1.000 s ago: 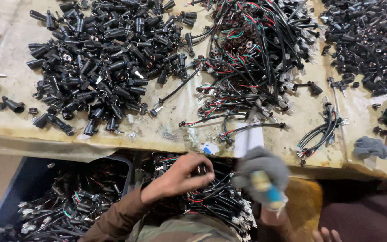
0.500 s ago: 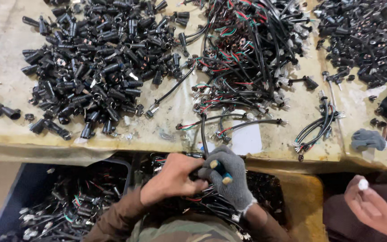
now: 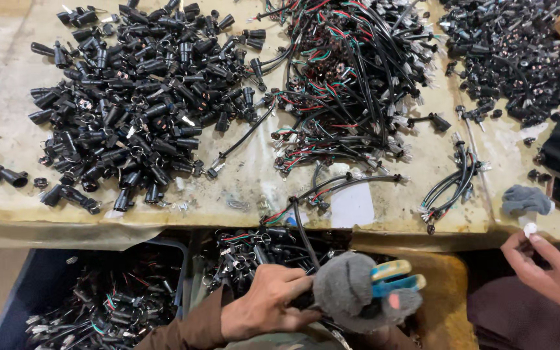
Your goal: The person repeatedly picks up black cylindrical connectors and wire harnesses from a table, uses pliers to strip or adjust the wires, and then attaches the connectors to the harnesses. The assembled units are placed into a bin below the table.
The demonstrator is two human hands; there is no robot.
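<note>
One limp, light black cable (image 3: 301,233) runs up from the bare left hand (image 3: 268,303) closed on it, best gripped near its stiff connector, while the gloved right hand (image 3: 358,295) beside it clasps blue-and-yellow-handled pliers (image 3: 396,277).

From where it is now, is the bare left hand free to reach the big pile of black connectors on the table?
Probably not at once: the left hand grips a black cable with the gloved right hand. Nothing blocks the way to the connector pile.

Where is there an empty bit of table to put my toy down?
Bare table shows at the far left, beside the pile of black connectors, and along the front edge between that pile and the wire tangle. The middle and right are crowded with wires and parts.
</note>
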